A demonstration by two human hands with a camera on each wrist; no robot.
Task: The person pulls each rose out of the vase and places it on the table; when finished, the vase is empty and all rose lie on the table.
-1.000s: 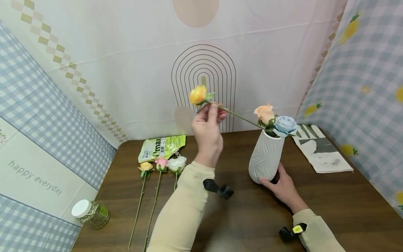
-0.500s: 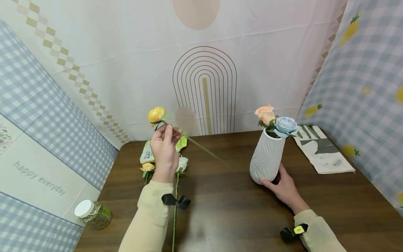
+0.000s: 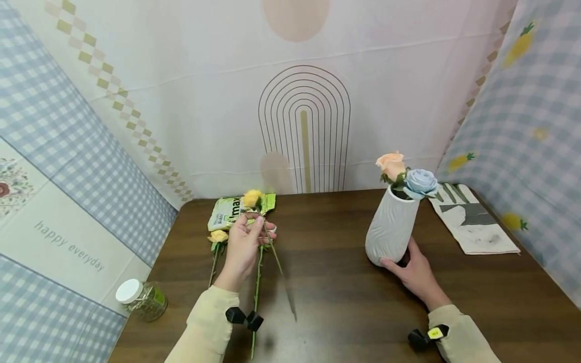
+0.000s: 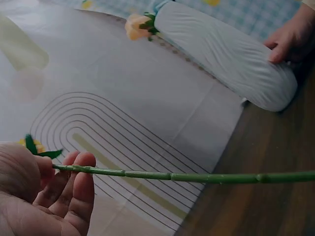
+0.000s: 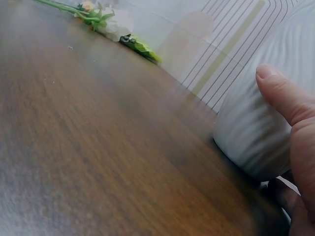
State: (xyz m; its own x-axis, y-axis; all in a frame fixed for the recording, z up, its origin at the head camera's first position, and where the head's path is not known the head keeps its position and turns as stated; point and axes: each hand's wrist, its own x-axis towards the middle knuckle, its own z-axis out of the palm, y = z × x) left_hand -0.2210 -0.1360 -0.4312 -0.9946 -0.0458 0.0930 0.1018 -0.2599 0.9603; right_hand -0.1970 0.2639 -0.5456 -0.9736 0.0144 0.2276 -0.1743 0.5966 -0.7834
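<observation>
In the head view my left hand pinches the green stem of a yellow rose just below the bloom. The stem runs across the left wrist view, its free end pointing down over the table in the head view. To the right, my right hand grips the lower part of a white ribbed vase, which leans to the right. My thumb lies along its wall in the right wrist view, with a finger by the base. A peach rose and a blue rose stand in its mouth.
A yellow-orange rose and a long stem lie at the left, partly behind my left arm. Behind them is a green and white packet. A white-lidded jar lies nearer. A folded patterned cloth lies at right.
My left hand has carried the yellow rose away from the vase, leftward and down, over the lying flowers; its stem now points more steeply down. The right hand stays on the vase.
</observation>
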